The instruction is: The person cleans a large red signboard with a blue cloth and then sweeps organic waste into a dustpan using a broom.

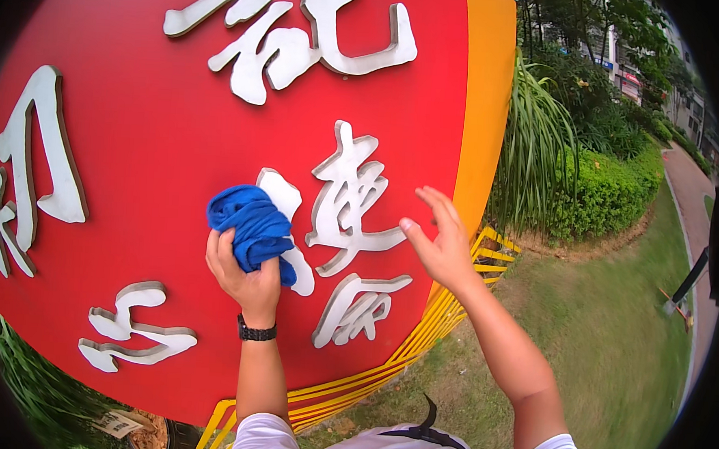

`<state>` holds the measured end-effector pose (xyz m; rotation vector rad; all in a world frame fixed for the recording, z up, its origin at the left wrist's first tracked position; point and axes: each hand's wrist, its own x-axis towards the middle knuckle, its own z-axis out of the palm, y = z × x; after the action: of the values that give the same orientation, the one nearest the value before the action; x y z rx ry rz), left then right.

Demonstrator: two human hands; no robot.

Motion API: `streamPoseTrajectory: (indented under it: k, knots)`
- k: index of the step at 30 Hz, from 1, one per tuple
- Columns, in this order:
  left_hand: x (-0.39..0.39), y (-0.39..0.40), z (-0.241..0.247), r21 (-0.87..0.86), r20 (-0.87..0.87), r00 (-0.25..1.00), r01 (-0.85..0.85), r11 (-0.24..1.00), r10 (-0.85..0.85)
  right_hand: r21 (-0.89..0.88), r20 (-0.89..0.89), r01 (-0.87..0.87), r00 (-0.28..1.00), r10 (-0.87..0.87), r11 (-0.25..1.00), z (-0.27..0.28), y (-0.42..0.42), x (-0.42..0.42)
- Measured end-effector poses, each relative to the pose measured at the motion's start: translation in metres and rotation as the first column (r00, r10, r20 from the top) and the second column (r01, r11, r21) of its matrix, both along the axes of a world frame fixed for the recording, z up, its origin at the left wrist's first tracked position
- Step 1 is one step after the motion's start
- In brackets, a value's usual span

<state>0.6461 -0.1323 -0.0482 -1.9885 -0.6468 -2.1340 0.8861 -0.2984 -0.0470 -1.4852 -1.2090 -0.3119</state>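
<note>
A bunched blue cloth [253, 225] is gripped in my left hand [244, 279], which wears a black watch on the wrist. The cloth is in front of a large red sign panel [174, 154] and partly covers one of its raised white characters [301, 264]. Whether it touches the surface cannot be told. My right hand [444, 241] is raised with fingers apart and nothing in it. Nearest to that hand are another raised white character [352, 193] and the panel's orange side edge [485, 97].
Yellow metal bars [363, 383] run along the panel's lower edge. Grass [597, 334] lies to the right, with long-leaved plants [537, 148], a low hedge [611, 189] and a paved path [691, 181] beyond. A long-handled tool [685, 284] is by the path. More plants [40, 384] grow at lower left.
</note>
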Motion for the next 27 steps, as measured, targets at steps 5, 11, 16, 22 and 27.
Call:
streamPoseTrajectory:
  k: [5,11,16,22,27]
  knots:
    - [-0.003,0.004,-0.026,-0.044,0.038,0.997,-0.064,0.997,0.065,0.28,0.362,0.097,0.911,-0.199,0.955,0.067,0.04,0.056]
    - [0.001,0.005,-0.055,-0.123,0.136,0.969,-0.192,0.974,0.208,0.574,0.434,0.071,0.818,-0.377,0.816,0.17,0.11,0.138]
    - [0.021,-0.015,-0.073,-0.341,0.273,0.908,-0.216,0.915,0.316,0.618,0.482,-0.036,0.806,-0.343,0.785,0.2,0.156,0.149]
    - [0.057,-0.045,-0.075,-0.45,0.533,0.809,0.024,0.893,0.247,0.652,0.538,-0.227,0.811,-0.231,0.723,0.199,0.171,0.148]
    - [0.075,-0.057,-0.045,-0.322,0.583,0.756,-0.119,0.939,0.296,0.665,0.534,-0.271,0.824,-0.189,0.696,0.195,0.169,0.151]
